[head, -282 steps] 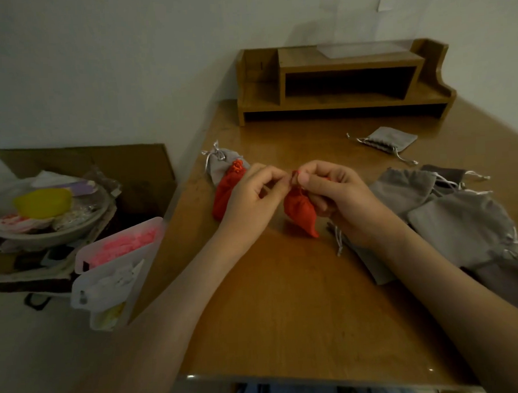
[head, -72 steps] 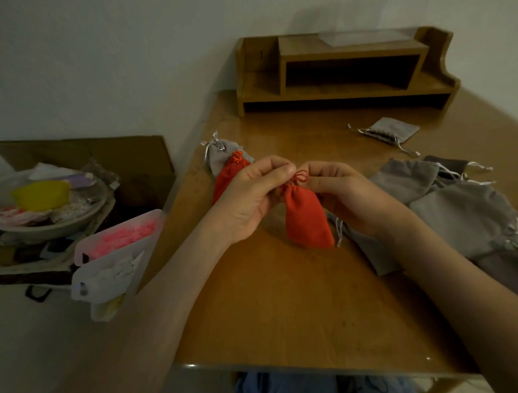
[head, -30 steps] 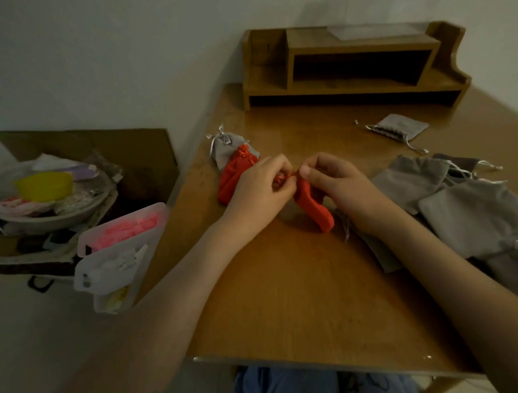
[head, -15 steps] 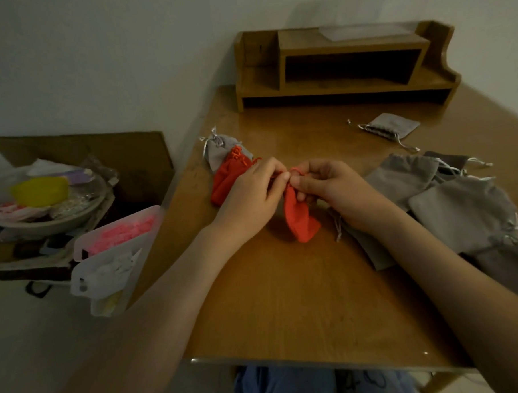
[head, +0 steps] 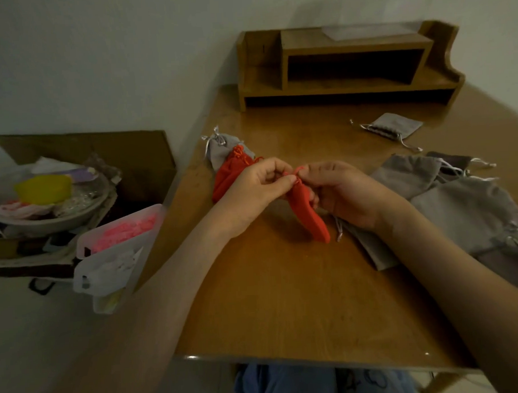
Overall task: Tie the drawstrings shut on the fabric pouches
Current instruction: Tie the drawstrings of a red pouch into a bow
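Pinching the drawstring (head: 297, 170) in left hand (head: 251, 190) and right hand (head: 348, 192) alike; red pouch (head: 309, 218) trails below, slanting toward my right.

Left grip (head: 251, 193) pinching, right grip (head: 346, 192) pinching, thumbs nearly meeting, forearms (head: 178, 274) angled inward

A red pouch (head: 309, 215) slants down from its gathered neck, lower end at the table (head: 285, 284); its red drawstring (head: 296, 171) sticks up at the neck (any knot is too small to make out). A second red pouch (head: 227, 175) lies left, against a tied grey pouch (head: 220, 147). A small grey pouch (head: 395, 126) lies apart at the back, and a heap of grey pouches (head: 460, 205) lies at the right, cords loose.
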Motion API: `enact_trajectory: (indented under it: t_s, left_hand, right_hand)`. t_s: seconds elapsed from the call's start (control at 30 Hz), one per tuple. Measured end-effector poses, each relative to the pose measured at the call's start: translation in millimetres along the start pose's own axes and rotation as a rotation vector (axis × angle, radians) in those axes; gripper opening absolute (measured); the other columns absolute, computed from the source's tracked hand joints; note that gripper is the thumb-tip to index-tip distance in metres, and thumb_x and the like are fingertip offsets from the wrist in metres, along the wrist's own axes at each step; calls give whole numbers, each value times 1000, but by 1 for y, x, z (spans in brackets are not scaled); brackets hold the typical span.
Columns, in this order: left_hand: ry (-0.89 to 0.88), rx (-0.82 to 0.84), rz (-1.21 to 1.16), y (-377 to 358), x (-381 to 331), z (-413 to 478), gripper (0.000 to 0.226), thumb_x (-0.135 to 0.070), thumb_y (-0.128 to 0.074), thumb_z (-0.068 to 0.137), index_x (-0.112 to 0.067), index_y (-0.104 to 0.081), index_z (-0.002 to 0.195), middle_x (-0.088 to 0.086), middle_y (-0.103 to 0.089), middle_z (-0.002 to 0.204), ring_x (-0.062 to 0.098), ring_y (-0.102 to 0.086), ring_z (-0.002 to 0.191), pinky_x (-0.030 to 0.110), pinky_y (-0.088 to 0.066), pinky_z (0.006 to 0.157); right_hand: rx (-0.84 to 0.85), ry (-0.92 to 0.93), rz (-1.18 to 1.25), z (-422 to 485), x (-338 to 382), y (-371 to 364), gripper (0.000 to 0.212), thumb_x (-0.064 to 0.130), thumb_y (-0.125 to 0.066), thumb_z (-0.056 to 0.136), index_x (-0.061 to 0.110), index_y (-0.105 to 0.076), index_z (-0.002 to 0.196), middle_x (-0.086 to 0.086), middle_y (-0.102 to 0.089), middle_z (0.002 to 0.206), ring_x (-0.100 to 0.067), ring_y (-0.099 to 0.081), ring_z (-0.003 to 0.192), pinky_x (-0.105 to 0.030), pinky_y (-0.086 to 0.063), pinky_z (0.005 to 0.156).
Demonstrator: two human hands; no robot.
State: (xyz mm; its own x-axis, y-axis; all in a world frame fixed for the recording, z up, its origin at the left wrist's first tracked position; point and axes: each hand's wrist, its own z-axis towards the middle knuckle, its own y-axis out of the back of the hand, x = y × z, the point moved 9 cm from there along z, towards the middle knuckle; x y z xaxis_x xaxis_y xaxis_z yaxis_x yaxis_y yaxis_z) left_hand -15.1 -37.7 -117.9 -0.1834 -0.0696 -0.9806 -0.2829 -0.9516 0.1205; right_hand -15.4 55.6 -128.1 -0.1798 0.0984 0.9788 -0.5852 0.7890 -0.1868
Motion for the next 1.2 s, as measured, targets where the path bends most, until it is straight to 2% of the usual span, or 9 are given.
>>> enact_trajectory:
  t_s: [0.17,0.27,0.37,0.53,0.6,0.7,0.9,1.03,1.2]
  left_hand:
    - [-74,-122,148,10,-4,-1,18,-3,-58,91,-20,-58,85,5,-62,85,14,-59,83,31,-50,81]
    - [-174,-177,415,10,-14,-5,15,-7,-62,88,-22,-58,85,-7,-61,80,3,-57,74,18,-47,69]
    - [-268,-189,654,5,-24,-10,6,-11,-62,88,-15,-59,90,-4,-60,82,5,-55,70,15,-42,62]
    - [-319,-158,856,-1,-22,-10,6,-10,-58,90,-7,-55,94,-9,-48,85,1,-45,72,5,-34,68]
    - [-343,-156,909,-4,-21,-9,5,-9,-58,90,-6,-54,92,-4,-48,87,5,-43,75,8,-33,69]
    - [-355,-182,938,-4,-21,-9,5,-9,-56,91,-6,-53,89,-3,-48,85,10,-44,77,12,-31,69]
    - [-335,-222,812,2,-21,-10,12,-12,-54,94,-16,-46,86,-17,-43,78,-2,-44,70,5,-33,66]
    - [-445,-305,892,3,-28,-14,7,-15,-54,92,-8,-53,91,-6,-48,86,3,-41,76,4,-33,72]
    - [-489,-307,798,6,-33,-17,12,-14,-50,96,-2,-53,96,-4,-49,89,0,-42,77,5,-35,73]
  right_hand:
    - [-51,-6,-103,0,1,3,16,14,-49,95,9,-59,85,0,-55,63,-9,-49,58,-19,-41,57]
    - [-92,-3,-216,-1,1,5,13,8,-50,95,9,-58,85,-2,-56,65,-9,-49,59,-20,-39,57]
    - [-128,-12,-324,0,0,6,13,8,-50,96,8,-58,85,-1,-57,65,-11,-49,60,-22,-40,60]
    - [-189,1,-427,1,0,7,18,7,-50,97,9,-56,80,0,-56,64,-7,-47,57,-18,-40,56]
    - [-202,3,-443,2,0,7,18,8,-51,97,9,-56,80,1,-56,63,-7,-47,56,-17,-40,55]
    - [-227,12,-440,3,-1,10,16,10,-52,96,8,-58,81,2,-58,62,-8,-47,57,-19,-40,55]
    - [-228,9,-395,2,-1,11,11,9,-53,95,6,-60,87,0,-58,64,-10,-48,58,-20,-41,55]
    - [-199,59,-418,1,3,4,8,9,-54,94,6,-60,89,0,-58,66,-8,-49,60,-19,-42,57]
    - [-162,109,-326,0,8,0,7,13,-55,94,8,-59,92,3,-59,64,-10,-47,60,-21,-39,58]
